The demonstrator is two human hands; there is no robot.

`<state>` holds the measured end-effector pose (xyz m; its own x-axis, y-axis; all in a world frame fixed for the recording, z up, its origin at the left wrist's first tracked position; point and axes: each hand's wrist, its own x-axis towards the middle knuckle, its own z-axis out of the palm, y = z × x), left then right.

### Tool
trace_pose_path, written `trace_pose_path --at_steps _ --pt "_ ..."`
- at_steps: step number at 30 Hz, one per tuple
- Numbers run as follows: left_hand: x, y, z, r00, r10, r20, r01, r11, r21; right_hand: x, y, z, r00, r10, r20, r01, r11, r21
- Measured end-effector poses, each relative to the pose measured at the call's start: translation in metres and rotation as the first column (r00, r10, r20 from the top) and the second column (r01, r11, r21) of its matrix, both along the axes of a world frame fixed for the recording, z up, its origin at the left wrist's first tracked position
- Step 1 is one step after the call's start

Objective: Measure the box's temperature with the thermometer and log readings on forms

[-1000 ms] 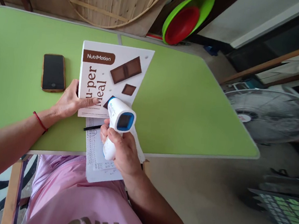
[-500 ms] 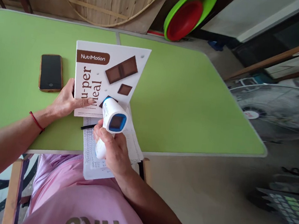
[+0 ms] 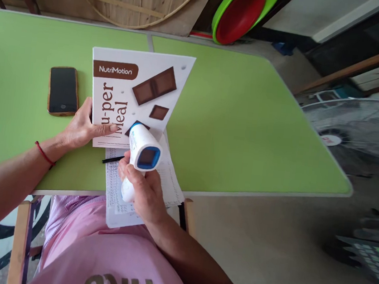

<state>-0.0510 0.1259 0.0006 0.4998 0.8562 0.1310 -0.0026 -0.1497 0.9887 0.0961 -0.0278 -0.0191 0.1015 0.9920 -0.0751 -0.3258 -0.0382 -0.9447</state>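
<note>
My left hand [image 3: 83, 125] grips a white and brown NutriMotion box [image 3: 150, 124] by its left side, thumb lying across the front. The box stands tilted over the table, printed with chocolate pieces. In my right hand [image 3: 143, 184] is a white infrared thermometer [image 3: 138, 140] with a blue-rimmed screen, held by its handle and pointed at the lower part of the box. The screen looks dark. Beneath both lie handwritten sheets [image 3: 168, 176], partly over the table edge. A black pen [image 3: 112, 159] rests on them, one end hidden by my right hand.
The green table [image 3: 232, 128] has a pale metal edge. A smartphone [image 3: 63, 91] in a brown case lies left of the box. Behind the table are a red basin [image 3: 241, 15] and a green basin [image 3: 220, 15]. A fan [image 3: 358, 134] stands at the right.
The box appears slightly larger and nearer the camera. The view has shifted a little, so the fan and basins sit farther right. Both hands keep their holds.
</note>
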Motion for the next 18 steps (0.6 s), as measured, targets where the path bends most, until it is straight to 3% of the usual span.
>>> trace_pose_path --at_steps 6,13,16,18 --pt "-0.001 0.001 -0.003 1.000 0.010 0.000 -0.010 1.000 0.009 -0.002 -0.001 0.000 0.999 -0.022 0.024 0.022 1.000 -0.009" --pt "-0.002 0.004 0.006 0.997 -0.052 -0.053 0.054 0.998 0.041 -0.002 -0.004 -0.002 0.999 -0.006 0.039 0.006 1.000 -0.019" --pt "-0.008 0.008 0.006 0.994 -0.004 -0.112 0.012 0.997 0.072 0.015 -0.010 0.006 0.993 0.063 0.096 -0.062 0.998 -0.004" --pt "-0.012 0.009 0.005 0.994 0.040 -0.097 -0.033 0.997 0.070 0.037 -0.011 0.014 0.971 -0.016 0.237 0.006 0.999 0.041"
